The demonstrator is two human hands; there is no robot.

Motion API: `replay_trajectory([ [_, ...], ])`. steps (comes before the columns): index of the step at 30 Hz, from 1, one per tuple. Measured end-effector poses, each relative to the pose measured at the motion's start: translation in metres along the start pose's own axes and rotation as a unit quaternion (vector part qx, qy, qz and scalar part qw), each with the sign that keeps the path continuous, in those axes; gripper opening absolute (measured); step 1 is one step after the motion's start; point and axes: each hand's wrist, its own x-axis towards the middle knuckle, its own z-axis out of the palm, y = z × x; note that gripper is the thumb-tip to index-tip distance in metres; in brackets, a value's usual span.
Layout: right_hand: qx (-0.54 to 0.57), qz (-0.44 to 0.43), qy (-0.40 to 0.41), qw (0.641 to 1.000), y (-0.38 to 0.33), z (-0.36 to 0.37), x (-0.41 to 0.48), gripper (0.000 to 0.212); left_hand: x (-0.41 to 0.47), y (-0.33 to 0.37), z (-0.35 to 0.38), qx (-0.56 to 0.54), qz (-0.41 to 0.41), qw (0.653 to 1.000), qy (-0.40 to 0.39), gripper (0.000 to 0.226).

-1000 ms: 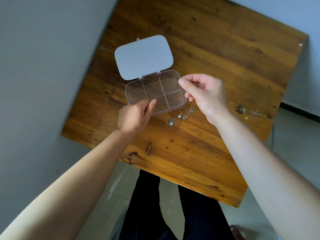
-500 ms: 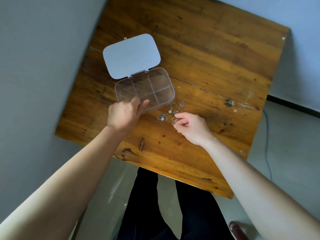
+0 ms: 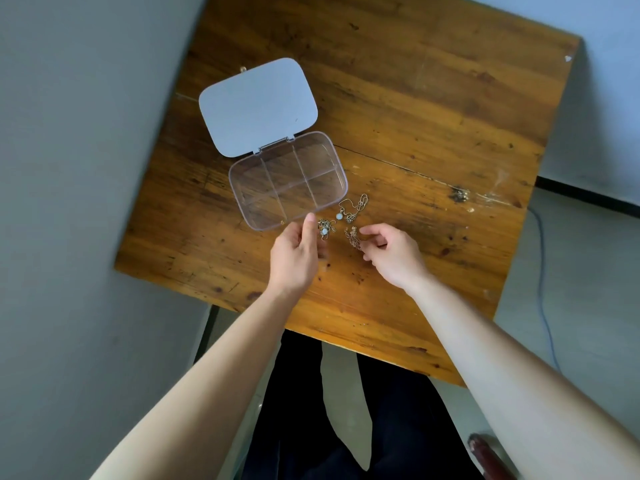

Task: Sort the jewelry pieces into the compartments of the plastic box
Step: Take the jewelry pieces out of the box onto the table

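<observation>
A clear plastic box [image 3: 239, 188] with several compartments lies on the wooden table, its grey lid [image 3: 258, 105] folded open behind it. A tiny gold speck [image 3: 282, 222] shows by the box's near wall. Three jewelry pieces lie just right of the near corner: a chain with a pale stone [image 3: 353, 209], a smaller piece with a pale stone [image 3: 325, 231], and a gold chain [image 3: 352, 237]. My left hand [image 3: 296, 258] holds nothing, its fingertip by the box's near corner. My right hand [image 3: 391, 254] pinches the gold chain between index finger and thumb.
The table [image 3: 433, 116] ends close below my wrists and at the left beside a grey wall. A dark stain [image 3: 459, 195] marks the wood to the right. A thin cable [image 3: 540, 271] runs over the floor on the right. My dark trousers show under the table.
My right hand came down from over the box to the table and closed on the gold chain. My left hand slid right along the box's near edge to its corner.
</observation>
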Motion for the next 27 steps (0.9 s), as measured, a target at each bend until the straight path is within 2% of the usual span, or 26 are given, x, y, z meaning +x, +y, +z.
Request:
replay_trajectory([
  [2,-0.007,-0.009,0.003,1.0,0.0,0.0,-0.002,0.021,-0.003,-0.006,0.003,-0.073,-0.059,0.996,-0.009,0.042],
  [4,-0.005,-0.013,0.006,1.0,0.0,0.0,-0.004,0.022,-0.006,-0.012,0.001,-0.073,-0.067,0.995,0.006,0.037],
  [9,-0.018,-0.024,0.009,1.0,0.0,-0.001,-0.006,0.023,-0.01,-0.038,-0.025,0.085,-0.023,0.992,0.087,0.04],
  [13,-0.052,-0.043,0.009,0.998,0.0,0.001,-0.006,0.025,-0.01,-0.05,-0.037,0.174,0.014,0.981,0.085,0.05],
  [15,-0.065,-0.052,0.019,0.996,0.001,0.004,-0.006,0.025,-0.005,-0.049,-0.037,0.178,0.011,0.98,0.092,0.052],
  [17,-0.072,-0.057,0.031,0.995,0.003,0.006,-0.005,0.024,0.002,-0.043,-0.033,0.141,-0.028,0.984,0.105,0.055],
  [19,-0.077,-0.059,0.042,0.994,0.005,0.008,-0.004,0.021,0.008,-0.033,-0.025,0.034,-0.096,0.987,0.127,0.058],
  [22,-0.084,-0.059,0.053,0.993,0.006,0.011,-0.003,0.018,0.017,-0.017,-0.008,-0.144,-0.207,0.952,0.176,0.051],
  [25,-0.09,-0.055,0.061,0.993,0.007,0.014,-0.001,0.017,0.02,-0.007,0.005,-0.202,-0.24,0.925,0.212,0.03],
  [27,-0.095,-0.055,0.062,0.992,0.009,0.015,0.0,0.016,0.023,-0.005,0.008,-0.24,-0.252,0.914,0.21,0.028],
])
